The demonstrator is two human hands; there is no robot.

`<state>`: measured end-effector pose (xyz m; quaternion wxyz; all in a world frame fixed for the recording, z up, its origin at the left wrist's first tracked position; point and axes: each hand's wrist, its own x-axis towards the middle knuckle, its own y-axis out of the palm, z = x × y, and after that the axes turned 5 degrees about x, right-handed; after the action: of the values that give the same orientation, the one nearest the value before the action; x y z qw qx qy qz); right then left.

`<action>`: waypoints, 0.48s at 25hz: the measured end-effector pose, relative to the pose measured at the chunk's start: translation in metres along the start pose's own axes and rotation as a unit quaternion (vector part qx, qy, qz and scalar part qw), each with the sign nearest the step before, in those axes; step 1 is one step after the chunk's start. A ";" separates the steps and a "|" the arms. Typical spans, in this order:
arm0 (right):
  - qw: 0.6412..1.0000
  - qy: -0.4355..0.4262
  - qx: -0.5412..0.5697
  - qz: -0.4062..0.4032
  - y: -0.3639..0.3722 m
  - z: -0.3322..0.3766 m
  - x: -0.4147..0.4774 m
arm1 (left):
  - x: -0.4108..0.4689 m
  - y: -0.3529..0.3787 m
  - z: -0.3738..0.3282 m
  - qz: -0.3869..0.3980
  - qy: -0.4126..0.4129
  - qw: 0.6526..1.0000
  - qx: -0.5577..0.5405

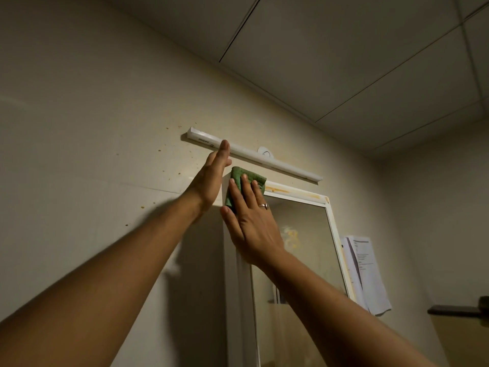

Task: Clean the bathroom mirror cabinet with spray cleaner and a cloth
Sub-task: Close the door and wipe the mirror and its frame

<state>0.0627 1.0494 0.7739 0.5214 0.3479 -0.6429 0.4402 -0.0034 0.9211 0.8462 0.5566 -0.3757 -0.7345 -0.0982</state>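
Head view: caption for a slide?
Right hand presses cloth to top corner of cabinet; left hand flat beside it, below lamp.

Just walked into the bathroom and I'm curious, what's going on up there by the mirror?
A person is cleaning the mirror cabinet. The right hand presses a green cloth flat against its top left corner, while the left hand, fingers straight, is raised beside the cabinet. Yellowish stains show along the top frame and on the glass.

cloth (247, 178): green | cabinet frame (334, 221): white (orange-stained top) | wall (92, 102): beige, brown-speckled
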 end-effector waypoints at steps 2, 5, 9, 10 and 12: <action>1.000 -0.020 0.004 -0.009 -0.001 -0.012 -0.002 | 0.011 0.000 0.002 0.034 -0.013 0.999 0.017; 0.999 0.029 -0.011 -0.036 -0.008 -0.062 -0.006 | 0.021 -0.001 0.012 0.043 -0.013 0.996 0.070; 0.982 0.167 0.052 -0.067 -0.015 -0.114 0.001 | 0.025 -0.002 0.023 0.041 -0.003 0.995 0.091; 0.969 0.204 0.091 -0.102 -0.015 -0.112 0.006 | 0.024 -0.001 0.023 0.039 -0.002 0.995 0.092; 0.946 0.237 0.139 -0.170 -0.014 -0.095 0.016 | 0.023 0.000 0.022 0.038 0.002 0.995 0.096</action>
<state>0.1066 1.1329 0.7990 0.6723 0.4070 -0.3647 0.4994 -0.0217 0.9438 0.8585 0.5951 -0.3480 -0.7244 -0.0062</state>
